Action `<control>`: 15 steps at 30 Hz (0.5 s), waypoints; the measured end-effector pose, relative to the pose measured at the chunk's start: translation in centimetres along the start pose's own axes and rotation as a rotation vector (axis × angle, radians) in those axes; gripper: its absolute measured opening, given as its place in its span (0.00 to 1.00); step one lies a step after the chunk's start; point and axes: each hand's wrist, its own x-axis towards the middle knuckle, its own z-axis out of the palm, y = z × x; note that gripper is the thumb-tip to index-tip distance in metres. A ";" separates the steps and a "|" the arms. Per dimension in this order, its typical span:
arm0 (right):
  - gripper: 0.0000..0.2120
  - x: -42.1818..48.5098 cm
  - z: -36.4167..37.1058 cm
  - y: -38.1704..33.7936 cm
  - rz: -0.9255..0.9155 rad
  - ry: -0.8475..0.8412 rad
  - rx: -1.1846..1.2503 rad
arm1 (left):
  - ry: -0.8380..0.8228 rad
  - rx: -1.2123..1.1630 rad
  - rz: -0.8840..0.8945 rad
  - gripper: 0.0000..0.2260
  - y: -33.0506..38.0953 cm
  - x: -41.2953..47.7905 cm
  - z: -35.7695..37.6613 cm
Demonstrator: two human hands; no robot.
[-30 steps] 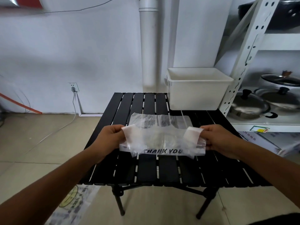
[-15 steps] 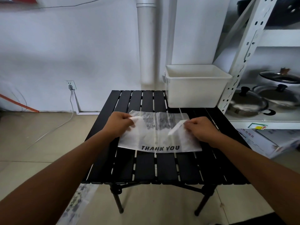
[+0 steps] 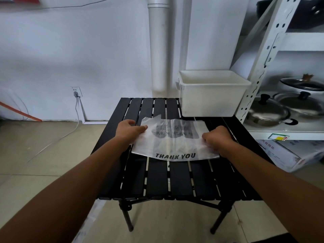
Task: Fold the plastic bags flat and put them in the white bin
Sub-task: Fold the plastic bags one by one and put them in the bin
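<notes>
1. Our left hand (image 3: 128,131) lies spread on the left edge of the translucent "THANK YOU" plastic bag (image 3: 173,142); our right hand (image 3: 216,138) curls, knuckles pressing its right edge.
2. The bag lies on the black slatted table (image 3: 157,176); slippery film may spring open once released.
3. The empty-looking white plastic bin (image 3: 210,100) stands just behind, path clear; the metal shelf upright (image 3: 252,92) crowds its right.

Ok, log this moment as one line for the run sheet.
stage: flattening | THANK YOU plastic bag flat on black slatted table | left hand and right hand pressing its ends | white bin holds no bag in view
</notes>
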 end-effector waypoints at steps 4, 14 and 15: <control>0.11 -0.3 0.1 0.2 -0.078 0.060 -0.090 | 0.029 0.063 0.008 0.30 -0.6 0.0 -0.2; 0.16 -2.1 0.3 0.5 -0.328 0.244 -0.449 | 0.166 0.619 0.589 0.25 0.7 -4.2 1.2; 0.16 -2.2 0.3 0.5 -0.379 0.291 -0.482 | 0.117 0.687 0.700 0.25 1.0 -5.4 1.9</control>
